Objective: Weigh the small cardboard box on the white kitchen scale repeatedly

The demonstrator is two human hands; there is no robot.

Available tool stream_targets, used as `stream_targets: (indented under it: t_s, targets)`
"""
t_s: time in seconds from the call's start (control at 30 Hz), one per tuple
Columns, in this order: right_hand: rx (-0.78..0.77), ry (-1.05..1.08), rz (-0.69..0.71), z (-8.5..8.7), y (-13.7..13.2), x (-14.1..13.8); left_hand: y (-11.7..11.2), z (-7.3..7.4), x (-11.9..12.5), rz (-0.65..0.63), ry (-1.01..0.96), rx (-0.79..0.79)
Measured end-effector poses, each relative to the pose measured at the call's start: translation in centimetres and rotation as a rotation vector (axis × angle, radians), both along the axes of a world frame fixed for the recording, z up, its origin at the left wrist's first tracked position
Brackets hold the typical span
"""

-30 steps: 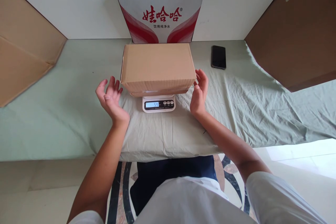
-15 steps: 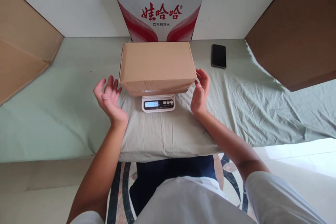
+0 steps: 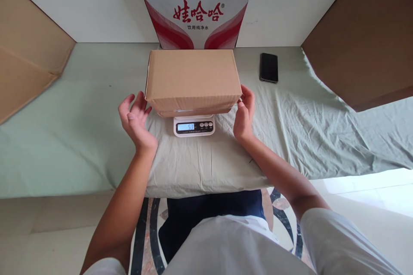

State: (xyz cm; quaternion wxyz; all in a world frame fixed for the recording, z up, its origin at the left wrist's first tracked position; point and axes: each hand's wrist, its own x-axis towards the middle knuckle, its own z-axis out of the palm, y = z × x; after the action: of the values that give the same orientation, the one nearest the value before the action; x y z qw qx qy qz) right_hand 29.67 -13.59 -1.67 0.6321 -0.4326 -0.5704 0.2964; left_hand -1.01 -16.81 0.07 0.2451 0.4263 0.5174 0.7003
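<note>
A closed brown cardboard box [image 3: 193, 75] rests on a small white digital scale [image 3: 194, 133], whose lit display seems to read 53. The box hides most of the weighing platform. My left hand [image 3: 138, 122] is beside the box's left front corner, fingers spread and curved, holding nothing; whether a fingertip touches the cardboard I cannot tell. At the right front corner is my right hand [image 3: 245, 114], fingers apart and slightly bent, close to or just touching the side, with some fingertips hidden behind the box edge.
A black phone [image 3: 269, 68] lies on the green cloth [image 3: 106, 137] to the right. Behind the brown box stands a white and red carton [image 3: 196, 13]. Large cardboard boxes flank the surface, one at left [image 3: 29, 51] and one at right [image 3: 364, 47].
Both hands have come slightly closer to the box's sides. The box stays on the scale with the display unchanged. The whole view has shifted a little.
</note>
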Motion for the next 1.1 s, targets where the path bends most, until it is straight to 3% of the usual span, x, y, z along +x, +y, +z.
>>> stream_targets:
  t_s: [0.17, 0.47, 0.63, 0.73, 0.83, 0.9, 0.97, 1.1]
  targets:
    - [-0.036, 0.009, 0.058, 0.5, -0.3, -0.2, 0.3, -0.8, 0.0, -0.058, 0.121, -0.014]
    - [-0.106, -0.054, 0.160, 1.2, -0.4, -0.2, 0.1, 0.4, 1.6, -0.162, 0.158, 0.011]
    - [-0.121, -0.079, 0.198, 1.2, -0.5, -0.9, 0.1, 0.4, 1.7, -0.152, 0.169, 0.003]
    - [-0.101, -0.085, 0.178, 2.0, -0.7, -1.1, -0.3, 1.3, 1.7, -0.136, 0.163, 0.039]
    - [-0.028, -0.100, 0.145, 3.6, 0.2, -0.5, 0.0, 3.3, 1.1, -0.201, 0.171, 0.101]
    - [0.013, -0.116, 0.137, 4.5, 2.0, 0.1, 1.6, 4.6, 0.4, -0.250, 0.188, 0.140]
    - [0.030, -0.137, 0.138, 4.8, 4.8, 0.6, 4.8, 5.5, -0.4, -0.294, 0.225, 0.153]
    - [0.063, -0.152, 0.067, 3.6, 12.1, 0.0, 13.4, 4.9, -1.4, -0.379, 0.293, 0.013]
